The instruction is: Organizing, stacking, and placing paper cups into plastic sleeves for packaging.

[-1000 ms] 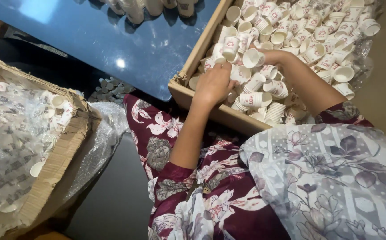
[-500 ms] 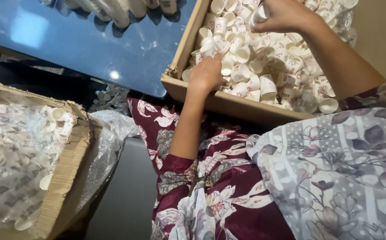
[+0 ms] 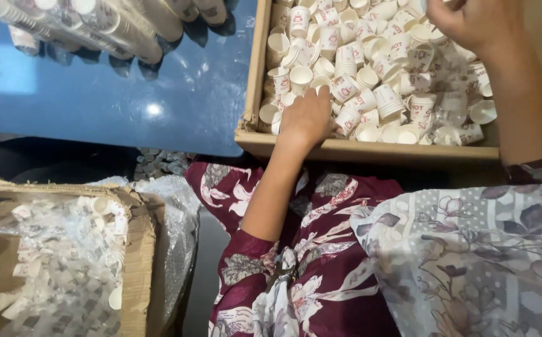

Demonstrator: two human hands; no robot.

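My left hand (image 3: 307, 120) rests palm down among the small paper cups (image 3: 371, 68) at the near edge of a shallow wooden tray (image 3: 255, 75), fingers spread loosely over the pile and clamped on nothing I can make out. My right hand (image 3: 470, 22) is at the far side of the same tray, near the top of the head view, fingers curled inward; whether it grips a cup I cannot tell, since the palm faces away and the frame cuts it off.

The cups, white with red print, fill the tray in a loose heap, some upright, some on their sides, a few nested in short stacks. The tray's near wall (image 3: 371, 150) stands between my lap and the cups, and my left wrist crosses over it.

The tray sits beside a glossy blue tabletop (image 3: 158, 93), its left wall touching or just overlapping that surface. At the table's far edge lie long stacked sleeves of cups (image 3: 115, 25) in clear wrap.

Lower left, well apart from both hands, an open cardboard box (image 3: 136, 249) lined with a clear plastic bag (image 3: 171, 206) holds more loose cups. My floral maroon sleeve (image 3: 296, 268) and a grey patterned cloth (image 3: 470, 262) fill the foreground.
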